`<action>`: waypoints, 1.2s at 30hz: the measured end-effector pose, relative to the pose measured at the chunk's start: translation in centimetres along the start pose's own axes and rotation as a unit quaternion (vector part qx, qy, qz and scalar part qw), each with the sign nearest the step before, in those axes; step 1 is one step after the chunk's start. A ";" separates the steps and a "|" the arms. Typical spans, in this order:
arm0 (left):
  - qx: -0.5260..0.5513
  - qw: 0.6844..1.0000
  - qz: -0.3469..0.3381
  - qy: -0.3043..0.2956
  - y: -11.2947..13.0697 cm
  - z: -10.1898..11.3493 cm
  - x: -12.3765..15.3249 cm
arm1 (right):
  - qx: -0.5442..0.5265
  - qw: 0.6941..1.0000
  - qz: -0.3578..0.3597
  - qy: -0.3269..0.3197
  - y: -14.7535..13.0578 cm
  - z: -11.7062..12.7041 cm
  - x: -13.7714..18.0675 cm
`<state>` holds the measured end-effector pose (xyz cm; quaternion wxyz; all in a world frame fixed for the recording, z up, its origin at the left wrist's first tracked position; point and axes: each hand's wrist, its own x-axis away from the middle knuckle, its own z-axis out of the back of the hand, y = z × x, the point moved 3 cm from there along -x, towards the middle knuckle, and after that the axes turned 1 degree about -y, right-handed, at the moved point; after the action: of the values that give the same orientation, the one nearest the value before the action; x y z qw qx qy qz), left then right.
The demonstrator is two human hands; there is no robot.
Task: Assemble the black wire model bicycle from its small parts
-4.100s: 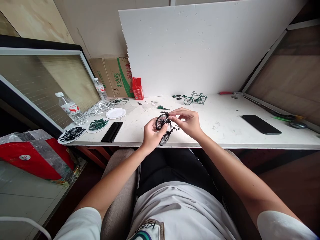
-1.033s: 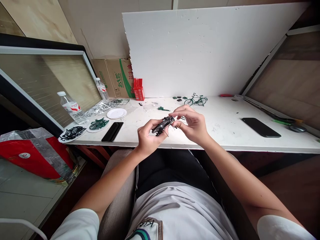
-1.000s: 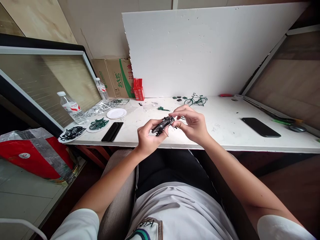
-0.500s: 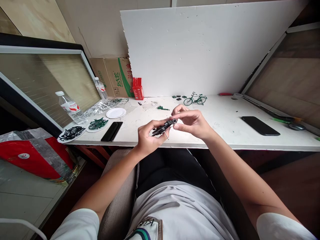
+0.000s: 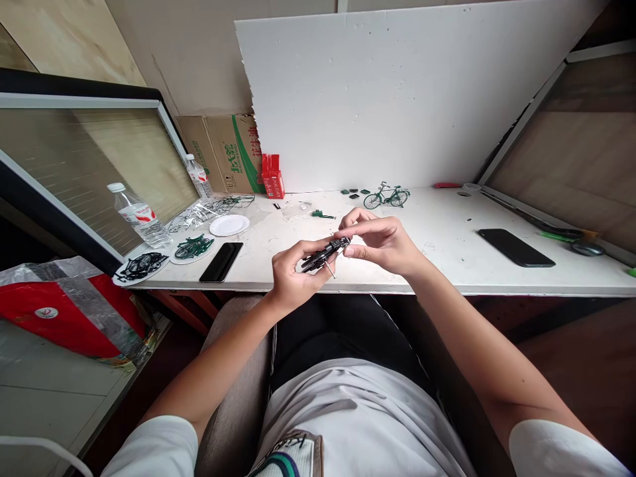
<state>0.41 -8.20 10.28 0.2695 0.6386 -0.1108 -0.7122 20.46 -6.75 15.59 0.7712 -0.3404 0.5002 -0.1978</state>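
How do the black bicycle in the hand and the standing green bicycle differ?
The black bicycle is tilted in the left hand; the green bicycle stands upright on the table. The black bicycle shows nearly edge-on; the green bicycle shows its side. Both are small models.

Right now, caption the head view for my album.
Left hand holding a black model bicycle, right hand at its end, green model bicycle standing beyond.

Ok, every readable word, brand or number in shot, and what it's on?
"北大荒": green, brown cardboard box; small print beneath unreadable.
"花生油": red, same box, right edge.
"Ki…": black lettering, cream patch on white shirt; rest unclear.
Too small or blurred: labels on two clear plastic bottles, small red carton, round white emblem on red bag.
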 end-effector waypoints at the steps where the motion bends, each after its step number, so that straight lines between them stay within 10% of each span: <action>1: 0.001 1.000 -0.001 0.002 0.0 0.0 0.0 | 0.000 1.000 0.003 0.004 0.1 0.0 0.0; 13: 0.023 0.999 -0.011 0.040 0.0 0.0 -0.5 | 0.070 0.986 0.073 0.131 -0.1 -0.6 0.4; 17: -0.004 0.998 0.011 0.061 -0.4 0.2 -0.5 | 0.159 0.975 0.133 0.082 -1.4 -2.1 0.9; 36: -0.024 0.996 0.064 0.065 -1.4 0.3 -0.8 | 0.478 0.837 0.257 0.071 -0.9 -4.2 1.8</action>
<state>-0.22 -6.72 10.31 0.3365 0.6687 -0.1161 -0.6528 17.48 -9.90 13.96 0.8233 0.2265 0.4666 -0.2307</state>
